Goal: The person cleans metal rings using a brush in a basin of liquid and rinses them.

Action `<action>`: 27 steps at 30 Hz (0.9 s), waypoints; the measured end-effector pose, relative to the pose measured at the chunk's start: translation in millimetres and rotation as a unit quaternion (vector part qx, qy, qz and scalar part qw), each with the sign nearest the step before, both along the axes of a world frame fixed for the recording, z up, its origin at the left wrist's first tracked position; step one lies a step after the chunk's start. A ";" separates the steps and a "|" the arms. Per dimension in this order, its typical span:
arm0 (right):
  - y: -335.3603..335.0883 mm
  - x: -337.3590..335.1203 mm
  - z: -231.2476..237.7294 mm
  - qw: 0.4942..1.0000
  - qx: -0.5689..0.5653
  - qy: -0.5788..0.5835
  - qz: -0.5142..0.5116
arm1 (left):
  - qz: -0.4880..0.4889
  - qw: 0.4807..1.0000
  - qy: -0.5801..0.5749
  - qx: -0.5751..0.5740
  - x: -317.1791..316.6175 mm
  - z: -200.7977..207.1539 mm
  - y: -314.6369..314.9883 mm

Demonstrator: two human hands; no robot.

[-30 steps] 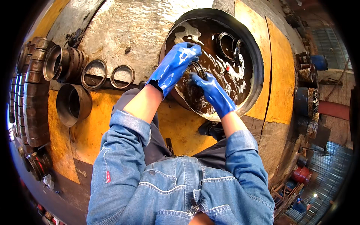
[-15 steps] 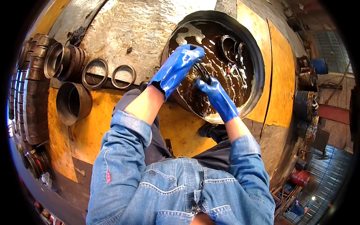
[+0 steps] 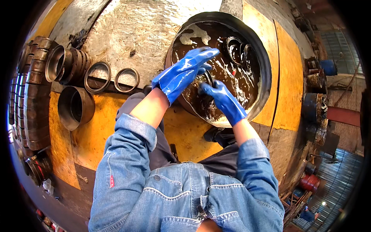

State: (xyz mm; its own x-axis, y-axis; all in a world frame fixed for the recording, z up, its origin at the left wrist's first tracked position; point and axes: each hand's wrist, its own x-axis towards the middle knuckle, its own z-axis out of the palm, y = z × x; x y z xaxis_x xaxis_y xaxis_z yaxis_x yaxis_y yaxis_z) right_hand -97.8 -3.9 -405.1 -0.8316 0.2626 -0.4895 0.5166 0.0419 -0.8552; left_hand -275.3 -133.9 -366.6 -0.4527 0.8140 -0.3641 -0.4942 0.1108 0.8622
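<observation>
Dark ring [image 3: 209, 78] stands tilted over the near-left part of the tub [image 3: 266, 65]. Left hand [image 3: 197, 62]: fingers stretched past it; right hand [image 3: 218, 94]: fingers curled at its lower end. How firmly either grips, we cannot tell. We'd best steady the ring low over the tub, so drips fall inside. Tub holds dark liquid [image 3: 217, 35], pale foam [image 3: 195, 34], more rings [image 3: 228, 50] at its far right. Left of the tub: open metal drum [image 3: 89, 104], inside shaded.

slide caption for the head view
Blue-gloved right hand gripping a dark, shiny ring at a round, dark tub of brown liquid, blue-gloved left hand alongside.
</observation>
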 end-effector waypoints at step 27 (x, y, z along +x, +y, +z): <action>-25.4 -22.8 18.0 0.999 -0.032 -0.014 -0.031 | 0.089 0.994 -0.057 0.010 -6.8 -7.3 -9.3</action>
State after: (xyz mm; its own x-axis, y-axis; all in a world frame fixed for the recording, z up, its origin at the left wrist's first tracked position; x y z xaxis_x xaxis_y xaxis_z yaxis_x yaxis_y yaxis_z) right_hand -120.6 -29.3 -387.1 -0.8009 0.2798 -0.5293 0.5399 -0.0447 -0.8406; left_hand -282.1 -143.1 -373.9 -0.5480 0.7313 -0.4060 -0.5984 -0.0035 0.8012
